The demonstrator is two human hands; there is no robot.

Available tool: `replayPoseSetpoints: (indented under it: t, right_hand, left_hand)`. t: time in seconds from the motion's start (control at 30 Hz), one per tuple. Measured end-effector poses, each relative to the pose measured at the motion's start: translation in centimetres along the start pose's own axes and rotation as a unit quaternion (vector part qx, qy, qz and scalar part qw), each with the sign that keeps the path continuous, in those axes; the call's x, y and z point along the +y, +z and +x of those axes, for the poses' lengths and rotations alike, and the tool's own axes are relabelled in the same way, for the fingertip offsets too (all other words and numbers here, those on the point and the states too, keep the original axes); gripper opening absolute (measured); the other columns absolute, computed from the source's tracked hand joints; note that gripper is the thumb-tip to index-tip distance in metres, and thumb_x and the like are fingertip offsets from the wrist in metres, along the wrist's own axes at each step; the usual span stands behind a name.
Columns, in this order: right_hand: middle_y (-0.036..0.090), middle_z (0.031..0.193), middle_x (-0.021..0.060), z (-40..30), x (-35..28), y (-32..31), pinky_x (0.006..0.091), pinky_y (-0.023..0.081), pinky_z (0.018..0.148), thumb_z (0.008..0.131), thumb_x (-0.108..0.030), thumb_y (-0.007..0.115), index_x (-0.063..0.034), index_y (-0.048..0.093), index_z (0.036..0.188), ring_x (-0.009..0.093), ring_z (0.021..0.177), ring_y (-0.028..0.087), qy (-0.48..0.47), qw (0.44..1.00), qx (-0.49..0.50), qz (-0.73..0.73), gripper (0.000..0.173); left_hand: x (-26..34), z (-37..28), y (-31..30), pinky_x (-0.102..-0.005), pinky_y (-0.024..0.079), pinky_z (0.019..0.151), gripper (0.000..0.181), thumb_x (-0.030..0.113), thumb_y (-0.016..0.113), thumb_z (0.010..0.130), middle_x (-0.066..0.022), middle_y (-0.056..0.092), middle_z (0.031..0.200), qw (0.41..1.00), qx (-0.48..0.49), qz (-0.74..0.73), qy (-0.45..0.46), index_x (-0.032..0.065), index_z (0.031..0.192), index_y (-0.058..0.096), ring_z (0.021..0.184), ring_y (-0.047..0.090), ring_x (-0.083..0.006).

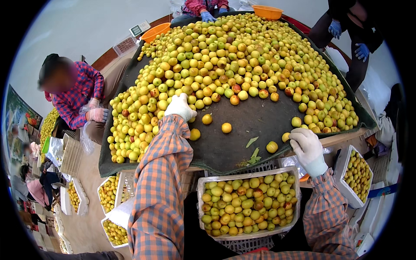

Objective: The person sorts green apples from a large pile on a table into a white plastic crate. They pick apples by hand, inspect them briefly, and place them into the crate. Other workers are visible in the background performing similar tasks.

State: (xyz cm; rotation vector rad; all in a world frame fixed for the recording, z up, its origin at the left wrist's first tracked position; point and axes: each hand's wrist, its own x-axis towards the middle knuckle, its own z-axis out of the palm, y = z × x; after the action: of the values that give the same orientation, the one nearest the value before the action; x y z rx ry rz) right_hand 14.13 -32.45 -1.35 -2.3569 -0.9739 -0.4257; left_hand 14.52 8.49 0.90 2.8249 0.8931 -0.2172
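Note:
A large heap of green-yellow jujube-like fruits (208, 65) covers much of a table with dark cloth (221, 146). My left hand (181, 107), in a white glove, reaches onto the near edge of the heap; its fingertips are partly hidden, so any grip cannot be told. My right hand (305, 148), gloved in white too, has curled fingers at the table's front right edge, touching or just beside a yellow fruit (285, 137). Single fruits (226, 127) and green leaves (254, 156) lie on the bare cloth. Before me stands a white foam box (248, 237) filled with fruits.
A co-worker in a checked shirt (81, 94) sits at the left, another person (203, 6) at the far side, a third (351, 42) at the right. Orange basins (267, 12) sit at the far edge. Fruit-filled boxes (354, 175) flank the table on both sides.

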Motion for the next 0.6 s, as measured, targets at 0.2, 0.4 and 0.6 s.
replayPoseSetpoints:
  t: [0.2, 0.4, 0.6]
  right_hand:
    - [0.066, 0.102, 0.0059, -1.0, 0.5, -1.0, 0.0399, 0.048, 0.086, 0.083, -0.011, 0.066, -0.008, 0.068, 0.097, 0.028, 0.098, 0.061, -0.014, 1.0, -0.017, 0.017, 0.015]
    - [0.066, 0.101, 0.0029, -1.1, 1.5, 0.7, 0.0389, 0.048, 0.085, 0.086, -0.016, 0.067, -0.0104, 0.066, 0.098, 0.027, 0.097, 0.061, -0.04, 0.999, 0.007, 0.0, 0.014]
    - [0.066, 0.106, 0.0056, -1.7, 2.6, 1.0, 0.0395, 0.049, 0.088, 0.088, -0.014, 0.064, -0.0091, 0.068, 0.101, 0.028, 0.101, 0.06, -0.025, 0.999, -0.014, 0.028, 0.014]
  left_hand:
    - [2.2, -2.5, 1.1, -0.0441, 0.049, 0.1, 0.052, 0.032, 0.069, 0.082, -0.015, 0.045, 0.134, 0.989, -0.029, 0.129, 0.07, 0.0187, 0.13, 0.055, 0.122, 0.055, -0.0344]
    - [2.4, -3.1, 2.5, -0.0427, 0.052, 0.092, 0.039, 0.016, 0.069, 0.082, -0.0123, 0.055, 0.121, 0.979, 0.029, 0.139, 0.144, 0.02, 0.12, 0.063, 0.112, 0.06, -0.0333]
    - [2.2, -9.6, 0.8, -0.0349, 0.052, 0.089, 0.046, 0.017, 0.078, 0.078, -0.0102, 0.064, 0.109, 0.95, 0.149, -0.1, 0.256, 0.0082, 0.121, 0.063, 0.099, 0.064, -0.0241]
